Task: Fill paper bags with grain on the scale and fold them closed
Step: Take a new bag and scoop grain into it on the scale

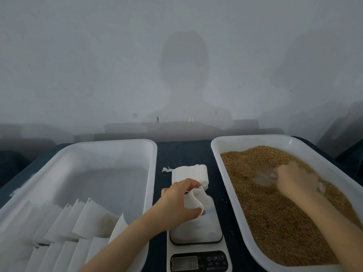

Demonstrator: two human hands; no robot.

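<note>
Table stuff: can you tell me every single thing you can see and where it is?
Grain tray: one, white, right side of the dark table.
Grain: a brown heap, fills the right tray.
Scoop: one, clear, blurred, in the grain at the right hand.
Scale: one, white with a dark display panel, near middle, between the trays.
Open bag: one, white with a string, held over the scale.
Empty bag stack: one pile, white, behind the scale.
Left tray: one, white, left side.
Folded bags: many, white, overlapping in rows at the left tray's near end.
Left hand: one, holds the open bag.
Right hand: one, grips the scoop.
</note>
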